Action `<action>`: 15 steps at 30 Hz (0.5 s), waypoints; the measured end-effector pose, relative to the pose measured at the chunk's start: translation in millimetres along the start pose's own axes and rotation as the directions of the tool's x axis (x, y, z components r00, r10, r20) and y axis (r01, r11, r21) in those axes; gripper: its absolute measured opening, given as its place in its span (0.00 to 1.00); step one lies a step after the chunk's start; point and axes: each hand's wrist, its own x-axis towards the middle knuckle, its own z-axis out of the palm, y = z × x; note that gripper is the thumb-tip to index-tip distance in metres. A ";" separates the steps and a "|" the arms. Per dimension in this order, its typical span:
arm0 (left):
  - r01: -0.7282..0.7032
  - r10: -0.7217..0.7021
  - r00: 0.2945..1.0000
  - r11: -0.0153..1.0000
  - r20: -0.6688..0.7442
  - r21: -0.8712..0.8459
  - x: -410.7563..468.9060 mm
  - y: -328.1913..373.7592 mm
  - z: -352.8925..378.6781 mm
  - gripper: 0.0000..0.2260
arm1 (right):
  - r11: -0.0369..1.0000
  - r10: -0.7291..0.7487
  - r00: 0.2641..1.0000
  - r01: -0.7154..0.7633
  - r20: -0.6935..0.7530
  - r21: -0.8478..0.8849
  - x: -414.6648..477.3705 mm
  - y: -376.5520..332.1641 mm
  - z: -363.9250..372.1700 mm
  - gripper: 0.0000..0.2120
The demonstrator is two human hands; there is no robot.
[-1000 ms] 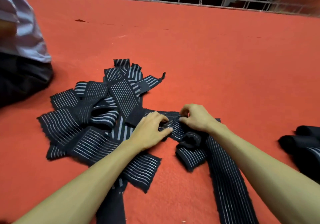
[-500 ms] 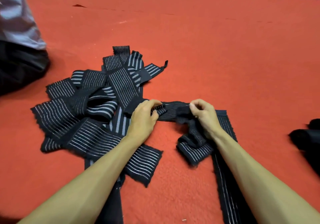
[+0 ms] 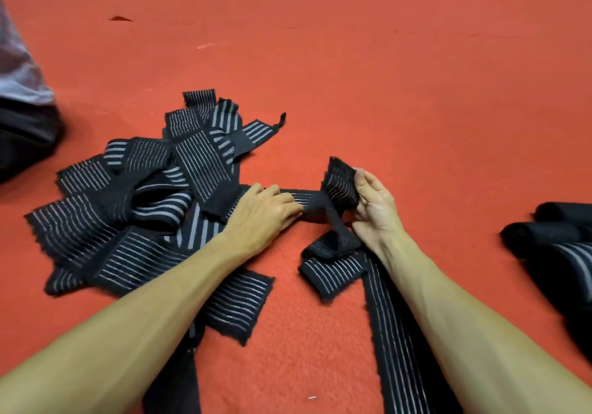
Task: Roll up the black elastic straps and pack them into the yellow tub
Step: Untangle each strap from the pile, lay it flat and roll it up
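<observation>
Black elastic straps lie heaped on the red floor. The left hand clamps one strap down in its grip. The right hand, grip pinching the strap's end, has just lifted it upright, likely readying a roll. Rolled straps lie rightmost; yellow tub unseen.

Elastic straps: woven grey stripes, no lettering I can read.
Rolled straps: no label legible from here.
Red carpet: no readable signs or numbers.
</observation>
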 end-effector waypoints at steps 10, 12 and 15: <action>-0.126 0.117 0.990 0.983 0.078 0.133 -65.9 -42.5 -50.6 0.14 | 0.942 0.012 0.996 0.018 0.085 -0.336 -33.7 -45.4 27.6 0.11; -0.103 0.080 0.983 0.985 0.163 0.140 -75.4 -40.1 -63.0 0.12 | 0.913 0.022 0.989 0.041 0.149 -0.406 -45.4 -55.2 34.4 0.09; 0.094 -0.118 0.915 0.992 0.385 0.079 -76.4 -21.5 -81.8 0.17 | 0.753 0.081 0.962 0.112 0.260 -0.648 -69.0 -69.5 42.5 0.22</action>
